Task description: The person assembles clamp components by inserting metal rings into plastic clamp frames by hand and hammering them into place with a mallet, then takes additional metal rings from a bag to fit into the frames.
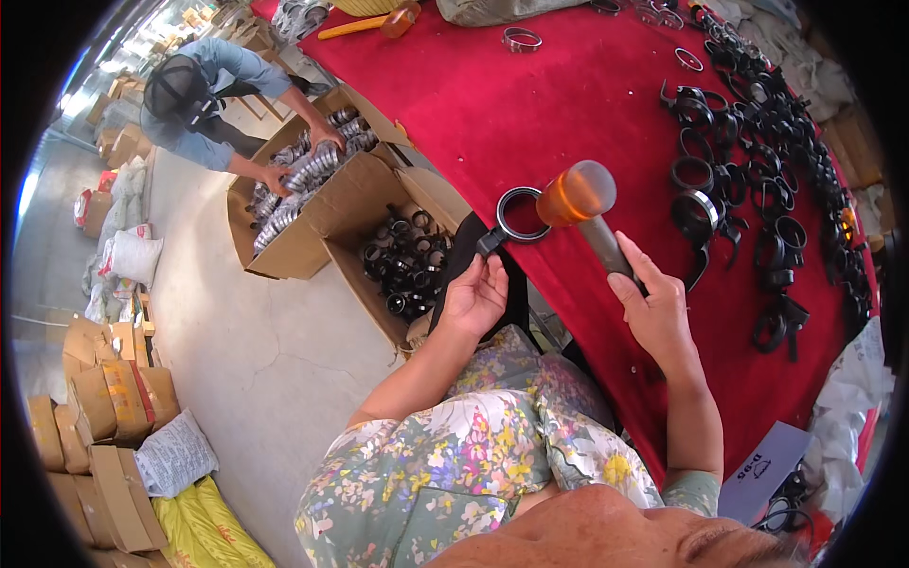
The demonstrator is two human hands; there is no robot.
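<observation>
My left hand (476, 295) pinches the short tab of a black ring clamp (500, 228) with a bright inner rim. The clamp's ring lies at the edge of the red-covered table (454, 104). A mallet (577, 193) with an amber, see-through head and a grey handle is gripped in my right hand (655, 305). Its head is right beside the ring and overlaps its right side in view; whether they touch I cannot tell. Below and left of the clamp, an open cardboard box (365, 305) holds many similar black ring clamps.
Black clamps (696, 175) are heaped along the table's right side. Another amber mallet (401, 19) lies at the far edge. A co-worker (180, 104) bends over a carton (248, 248) of wrapped silvery rings. Stacked boxes (104, 398) and sacks (175, 452) stand at left.
</observation>
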